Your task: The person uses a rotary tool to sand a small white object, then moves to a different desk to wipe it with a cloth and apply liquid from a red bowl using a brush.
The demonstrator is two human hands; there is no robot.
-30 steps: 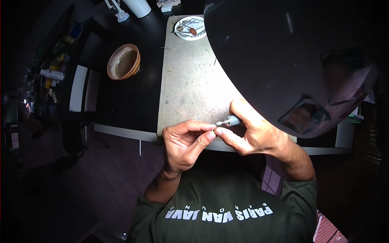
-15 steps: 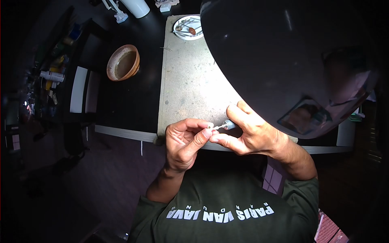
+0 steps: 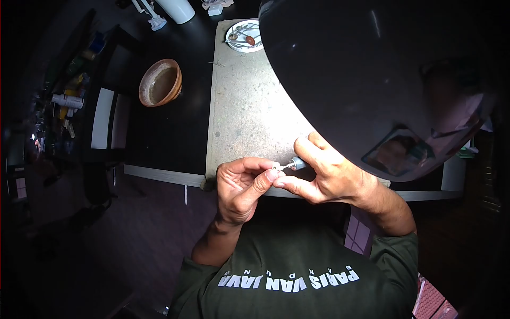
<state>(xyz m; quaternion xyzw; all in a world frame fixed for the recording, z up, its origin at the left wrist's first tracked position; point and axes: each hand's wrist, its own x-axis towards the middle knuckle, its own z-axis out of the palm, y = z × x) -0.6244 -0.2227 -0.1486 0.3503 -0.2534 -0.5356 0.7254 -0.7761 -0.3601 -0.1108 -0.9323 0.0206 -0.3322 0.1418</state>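
Thumb and fingertips of my left hand [image 3: 240, 187] pinch a small pale piece [image 3: 276, 166], possibly a ring; most of it is covered by the fingers. My right hand [image 3: 332, 173] is closed around a rotary tool handpiece [image 3: 297, 164], whose metal nose points left. The thin bit [image 3: 285, 167] in its tip meets or nearly meets the small piece; exact contact cannot be made out. Both hands are close together over the front edge of a pale work mat [image 3: 234, 117], with my right thumb beside my left fingertips.
A large dark glossy dome [image 3: 372, 69], perhaps a lamp shade, overhangs the right side just above my right hand. At the mat's far end lies a white dish [image 3: 229, 45] of small tool bits. A brown bowl [image 3: 178, 87] stands on the black table [image 3: 170, 135] to the left.
The handpiece and my right fingers have shifted slightly left, closer to the small piece. The small piece looks turned a little in my left fingertips.
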